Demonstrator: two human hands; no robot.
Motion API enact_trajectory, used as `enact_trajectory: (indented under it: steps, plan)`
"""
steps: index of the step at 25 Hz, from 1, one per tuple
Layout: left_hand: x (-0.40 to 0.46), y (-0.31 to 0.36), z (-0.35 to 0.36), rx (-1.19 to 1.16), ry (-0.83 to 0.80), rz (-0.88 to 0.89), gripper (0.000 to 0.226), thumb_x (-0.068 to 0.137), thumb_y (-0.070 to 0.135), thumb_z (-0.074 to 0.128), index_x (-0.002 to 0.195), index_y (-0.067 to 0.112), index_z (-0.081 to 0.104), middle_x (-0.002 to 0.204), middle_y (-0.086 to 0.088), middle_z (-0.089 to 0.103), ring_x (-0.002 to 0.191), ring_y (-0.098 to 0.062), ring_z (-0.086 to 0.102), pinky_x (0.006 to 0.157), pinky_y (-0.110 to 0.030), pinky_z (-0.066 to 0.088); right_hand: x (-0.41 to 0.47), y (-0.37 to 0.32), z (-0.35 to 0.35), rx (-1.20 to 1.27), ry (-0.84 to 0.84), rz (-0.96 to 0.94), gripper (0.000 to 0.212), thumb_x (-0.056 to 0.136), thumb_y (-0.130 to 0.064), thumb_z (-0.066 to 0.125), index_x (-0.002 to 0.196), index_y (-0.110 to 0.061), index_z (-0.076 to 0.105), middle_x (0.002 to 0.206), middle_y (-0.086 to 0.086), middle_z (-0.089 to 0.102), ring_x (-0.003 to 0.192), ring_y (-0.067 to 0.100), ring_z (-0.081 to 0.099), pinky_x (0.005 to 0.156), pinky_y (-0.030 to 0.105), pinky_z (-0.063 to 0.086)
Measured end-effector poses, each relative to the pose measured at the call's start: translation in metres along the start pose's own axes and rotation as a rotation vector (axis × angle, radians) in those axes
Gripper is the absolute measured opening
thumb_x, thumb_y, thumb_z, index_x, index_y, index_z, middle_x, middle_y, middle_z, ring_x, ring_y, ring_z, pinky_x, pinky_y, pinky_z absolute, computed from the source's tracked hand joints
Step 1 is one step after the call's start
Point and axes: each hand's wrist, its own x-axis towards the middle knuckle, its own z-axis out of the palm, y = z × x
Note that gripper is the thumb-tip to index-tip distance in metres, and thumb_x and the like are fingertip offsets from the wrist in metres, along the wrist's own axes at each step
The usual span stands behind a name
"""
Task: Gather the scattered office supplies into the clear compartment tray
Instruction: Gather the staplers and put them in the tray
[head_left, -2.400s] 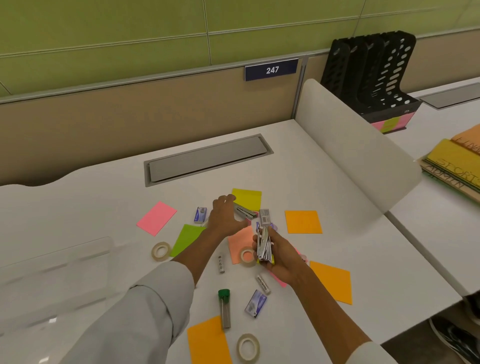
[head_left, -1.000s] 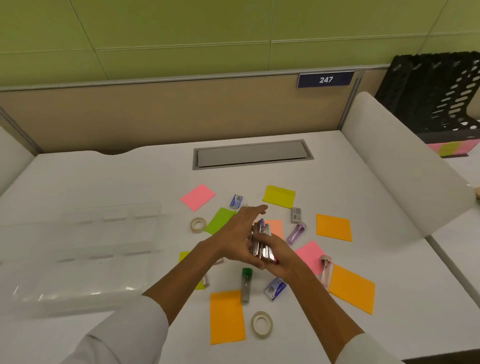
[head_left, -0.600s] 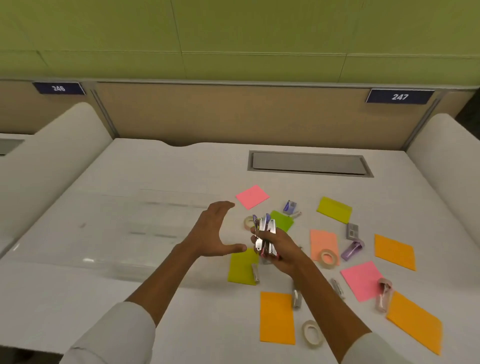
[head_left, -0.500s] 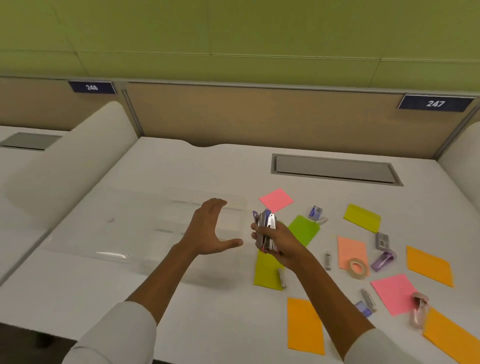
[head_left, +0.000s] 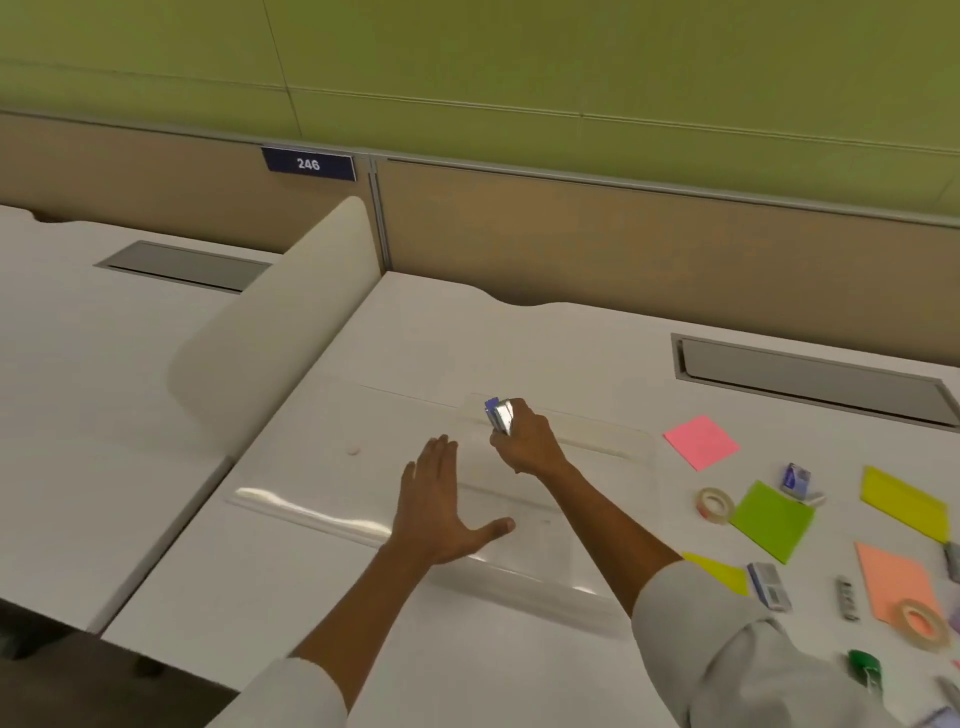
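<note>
The right hand (head_left: 524, 441) is curled around a bundle of small metal staplers (head_left: 500, 414) and holds it over the far part of the tray (head_left: 613, 519). The bundle stands nearly upright, its long axis pointing up and away from the wrist. The left hand (head_left: 441, 512) is flat, with straight fingers and the thumb spread, over the near middle of the tray, just beside the right hand and nearer to the person. I cannot tell if it presses the tray or only hovers.

The dividers are hard to see, so the exact compartment under the bundle is unclear. Probably the next move is straight down. The tray's far wall is just beyond the right hand. To the right of the right hand, paper notes (head_left: 701, 441) and tape rolls (head_left: 716, 504) lie on the desk (head_left: 467, 322).
</note>
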Motion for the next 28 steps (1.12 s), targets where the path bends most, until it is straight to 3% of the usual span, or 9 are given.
enact_trajectory:
  steps: [3,5,7,10,16,20,24,26,28]
  plan:
    - [-0.004,-0.01,0.011,-0.011,-0.063,-0.027,0.138,0.052,0.103,0.024,0.154,0.014,-0.002,0.164,-0.004,-0.005,0.151,-0.02,-0.002,0.122,-0.049,0.012,0.02,-0.018,0.025,-0.067,0.056,0.091,0.053,0.086,-0.016,0.058,0.135,-0.011,0.04,0.117,0.016,0.06,0.098,0.035,0.064,0.081,0.046,0.058]
    - [-0.005,-0.012,0.016,-0.011,-0.074,-0.043,0.138,0.051,0.103,0.022,0.154,0.016,-0.004,0.163,-0.002,-0.009,0.151,-0.021,-0.002,0.122,-0.049,0.011,0.028,-0.025,0.039,-0.105,0.072,0.161,0.057,0.085,-0.014,0.059,0.137,-0.011,0.036,0.121,0.015,0.058,0.103,0.034,0.062,0.081,0.039,0.055]
    - [-0.002,-0.012,0.019,-0.015,-0.056,-0.051,0.137,0.051,0.104,0.02,0.154,0.017,-0.002,0.164,-0.002,-0.008,0.151,-0.021,0.0,0.121,-0.05,0.012,0.034,-0.029,0.051,-0.19,0.083,0.212,0.061,0.084,-0.014,0.061,0.137,-0.01,0.033,0.123,0.014,0.057,0.107,0.032,0.061,0.078,0.033,0.048]
    - [0.003,-0.012,0.019,-0.002,-0.037,-0.038,0.134,0.053,0.104,0.018,0.154,0.018,0.001,0.164,-0.002,-0.005,0.151,-0.022,0.002,0.121,-0.052,0.014,0.04,-0.035,0.06,-0.317,0.111,0.239,0.07,0.084,-0.016,0.068,0.14,-0.009,0.026,0.125,0.014,0.055,0.11,0.03,0.061,0.083,0.035,0.05]
    - [0.005,-0.016,0.019,-0.004,-0.032,-0.03,0.132,0.056,0.103,0.017,0.154,0.016,0.002,0.164,-0.004,0.001,0.151,-0.023,0.005,0.12,-0.053,0.015,0.042,-0.035,0.063,-0.302,0.076,0.214,0.079,0.083,-0.024,0.07,0.144,-0.005,0.022,0.133,0.019,0.047,0.12,0.036,0.052,0.093,0.042,0.05]
    - [0.006,-0.02,0.019,0.017,-0.034,-0.021,0.132,0.057,0.102,0.018,0.154,0.014,0.003,0.164,-0.006,-0.002,0.151,-0.024,0.0,0.12,-0.054,0.012,0.032,-0.021,0.026,-0.064,0.185,0.031,0.072,0.08,-0.032,0.076,0.137,-0.006,0.041,0.127,0.017,0.059,0.117,0.029,0.057,0.095,0.036,0.049]
    - [0.007,-0.021,0.01,0.052,-0.002,0.008,0.129,0.059,0.101,0.017,0.153,0.013,0.01,0.163,-0.01,0.002,0.151,-0.025,0.001,0.12,-0.054,0.01,0.006,0.014,-0.016,0.229,0.324,0.073,0.051,0.083,-0.037,0.074,0.124,-0.012,0.055,0.113,0.008,0.067,0.094,0.015,0.064,0.078,0.02,0.047]
    - [0.012,-0.015,0.004,0.062,0.016,0.032,0.128,0.06,0.1,0.018,0.153,0.012,0.013,0.163,-0.011,0.006,0.15,-0.025,0.003,0.119,-0.053,0.009,-0.008,0.034,-0.03,0.323,0.373,0.133,0.038,0.089,-0.037,0.067,0.119,-0.016,0.059,0.111,0.005,0.07,0.092,0.014,0.066,0.078,0.023,0.05]
    - [0.017,-0.004,-0.001,0.075,0.032,0.068,0.128,0.06,0.1,0.018,0.152,0.011,0.012,0.162,-0.011,0.008,0.15,-0.025,0.005,0.119,-0.053,0.01,-0.023,0.052,-0.041,0.467,0.415,0.16,0.023,0.093,-0.032,0.06,0.112,-0.019,0.062,0.109,0.006,0.071,0.095,0.016,0.068,0.085,0.034,0.056]
